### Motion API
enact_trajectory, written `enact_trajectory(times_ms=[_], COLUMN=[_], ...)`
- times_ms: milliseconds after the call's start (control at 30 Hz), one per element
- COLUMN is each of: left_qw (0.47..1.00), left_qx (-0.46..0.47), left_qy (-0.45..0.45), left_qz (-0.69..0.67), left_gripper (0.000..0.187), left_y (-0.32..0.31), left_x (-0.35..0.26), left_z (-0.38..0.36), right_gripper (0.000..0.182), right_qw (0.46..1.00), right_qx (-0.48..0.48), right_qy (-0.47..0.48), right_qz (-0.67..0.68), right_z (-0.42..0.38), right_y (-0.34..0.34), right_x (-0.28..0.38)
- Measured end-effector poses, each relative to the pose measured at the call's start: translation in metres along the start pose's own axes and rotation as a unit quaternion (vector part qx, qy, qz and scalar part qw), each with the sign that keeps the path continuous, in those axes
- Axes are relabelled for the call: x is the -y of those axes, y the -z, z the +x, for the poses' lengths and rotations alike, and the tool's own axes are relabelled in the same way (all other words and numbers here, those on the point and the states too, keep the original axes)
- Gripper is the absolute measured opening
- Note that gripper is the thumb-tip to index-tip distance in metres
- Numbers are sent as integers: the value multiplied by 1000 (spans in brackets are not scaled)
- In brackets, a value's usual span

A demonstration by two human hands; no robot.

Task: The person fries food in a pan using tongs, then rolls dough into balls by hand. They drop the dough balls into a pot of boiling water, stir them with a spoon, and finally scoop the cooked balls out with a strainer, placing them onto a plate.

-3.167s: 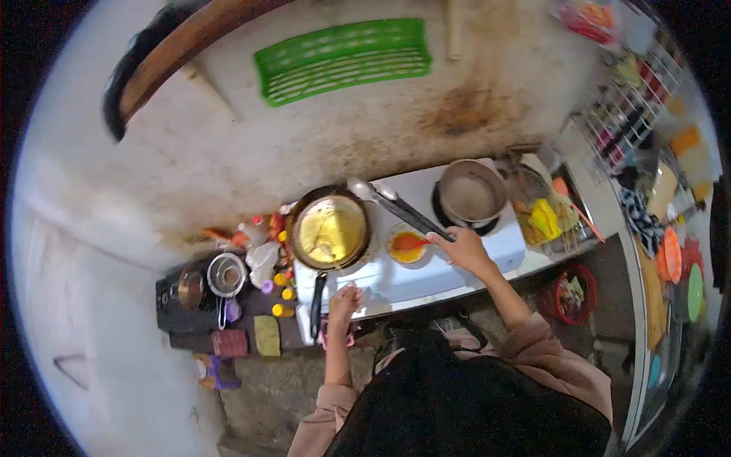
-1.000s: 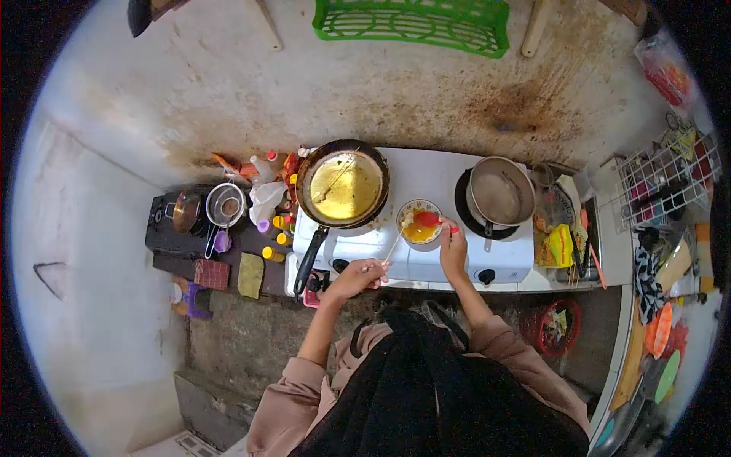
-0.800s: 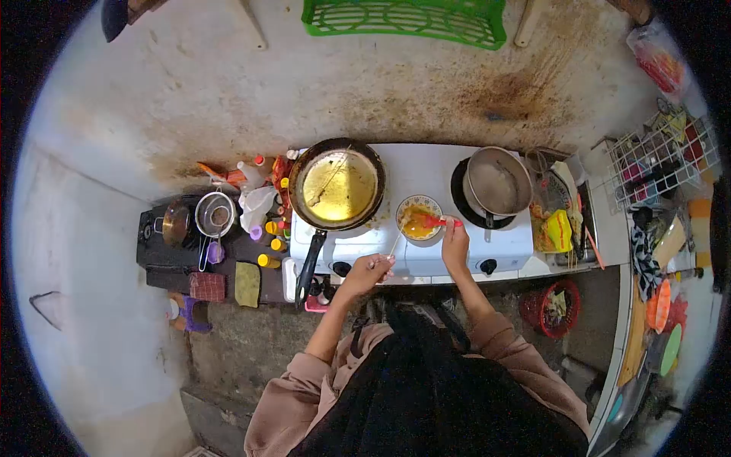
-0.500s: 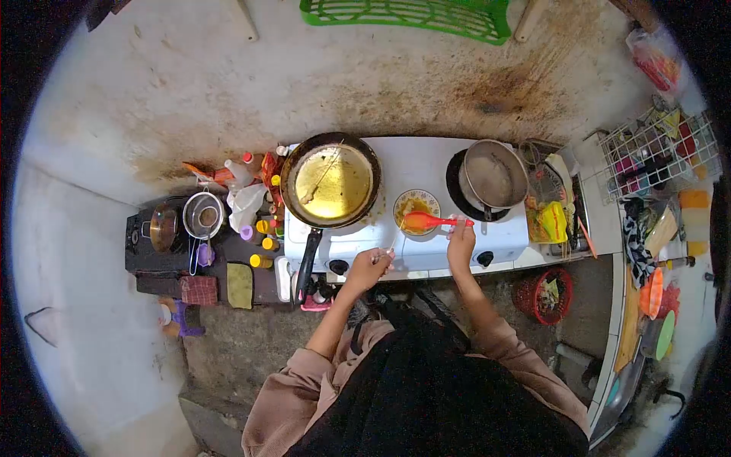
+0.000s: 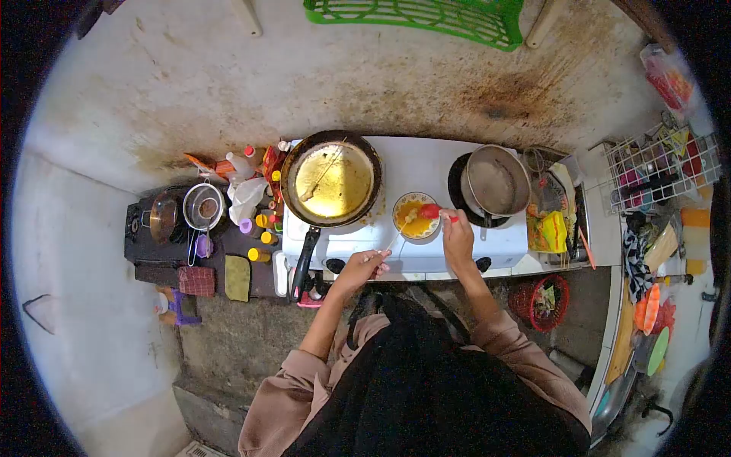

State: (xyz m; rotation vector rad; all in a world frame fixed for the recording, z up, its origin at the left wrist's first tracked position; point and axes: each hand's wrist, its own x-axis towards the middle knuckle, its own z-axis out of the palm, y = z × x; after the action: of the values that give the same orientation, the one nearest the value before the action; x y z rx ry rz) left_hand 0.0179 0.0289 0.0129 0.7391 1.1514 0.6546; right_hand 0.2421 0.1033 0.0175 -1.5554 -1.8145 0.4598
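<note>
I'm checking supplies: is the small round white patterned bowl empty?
Not empty: yellow-orange liquid shows inside the bowl; how deep, I cannot tell.

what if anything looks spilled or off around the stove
Small specks dot the stove between the pan and the bowl, possibly spilled bits. Behind the pot, a dark brown stain stands out against the paler wall.

Stove (image 5: 411, 164): smooth, glossy enamel look. Over it, my spoon (image 5: 430, 211) reads as shiny plastic, my skewer (image 5: 395, 240) as thin wood; bowl (image 5: 415, 196) on it, glazed ceramic look. Stove's left: frying pan (image 5: 288, 179), metal, oily gloss inside. Stove's right: pot (image 5: 472, 200), dull metal. Behind stove: wall (image 5: 426, 99), matt, rough, stained. My sleeves (image 5: 278, 396): matt cloth.
</note>
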Motion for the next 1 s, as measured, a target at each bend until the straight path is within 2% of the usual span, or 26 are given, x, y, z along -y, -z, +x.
enact_trajectory(times_ms=[67,167,267,367,467,667,767,867,967,1000], left_qw=[1000,999,999,999,998,998,997,996,994,993], left_qx=[-12,-34,-38,-42,-55,-61,-70,-88,-102,-106], left_qy=[8,2,-5,1,7,20,11,-3,1,6], left_qz=[-6,-11,-14,-22,-25,-11,-15,-19,-35,-42], left_gripper=[35,36,33,32,33,34,35,34,32,32], left_y=[-2,-4,-4,-5,-8,-5,-7,-12,-16,-17], left_x=[0,5,12,13,8,20,23,22,18,18], left_z=[-1,2,7,7,2,5,4,2,1,1], right_gripper=[19,22,24,24,23,19,17,16,17,21], right_qw=[1000,990,946,950,974,982,991,997,992,990], right_qx=[19,-9,-19,-33,-22,-30,-38,5,35,7], right_qy=[-3,-115,-245,-196,-115,-72,-1,48,-65,-69], right_qz=[-5,79,213,240,195,175,127,54,107,119], right_z=[-1,-7,-7,-9,-3,11,16,9,1,1], right_y=[-7,-28,-19,-18,-17,-19,-8,-11,-25,-29], right_x=[-4,-37,-26,-24,-23,-32,-24,-29,-39,-39])
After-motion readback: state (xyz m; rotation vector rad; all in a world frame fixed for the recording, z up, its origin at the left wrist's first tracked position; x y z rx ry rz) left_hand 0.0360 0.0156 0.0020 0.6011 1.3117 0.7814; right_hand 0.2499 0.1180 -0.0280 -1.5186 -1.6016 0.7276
